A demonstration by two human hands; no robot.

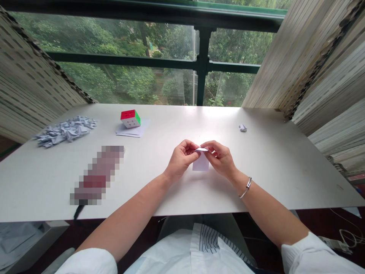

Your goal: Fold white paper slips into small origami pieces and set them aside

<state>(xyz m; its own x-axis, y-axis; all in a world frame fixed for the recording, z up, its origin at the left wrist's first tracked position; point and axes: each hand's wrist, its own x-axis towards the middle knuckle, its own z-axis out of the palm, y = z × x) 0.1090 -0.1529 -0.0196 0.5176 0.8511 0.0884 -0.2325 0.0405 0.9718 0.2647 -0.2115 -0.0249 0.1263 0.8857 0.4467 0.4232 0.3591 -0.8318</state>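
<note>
A small white sheet of paper (201, 163) is held up between both hands near the middle of the table. Its top edge is bent over toward me, and the lower part hangs flat. My left hand (181, 158) pinches the paper's upper left corner between thumb and fingers. On the upper right corner, my right hand (221, 158) has the same kind of pinch. The fingertips of the two hands nearly meet along the folded edge and hide part of it. A metal bracelet (245, 187) circles my right wrist.
A heap of folded paper pieces (67, 131) lies at the left. Behind my left hand, a puzzle cube (130, 118) rests on paper sheets (138, 131). A blurred-out flat object (97, 175) lies nearer. One folded paper piece (243, 128) sits at back right on the white table (285, 167).
</note>
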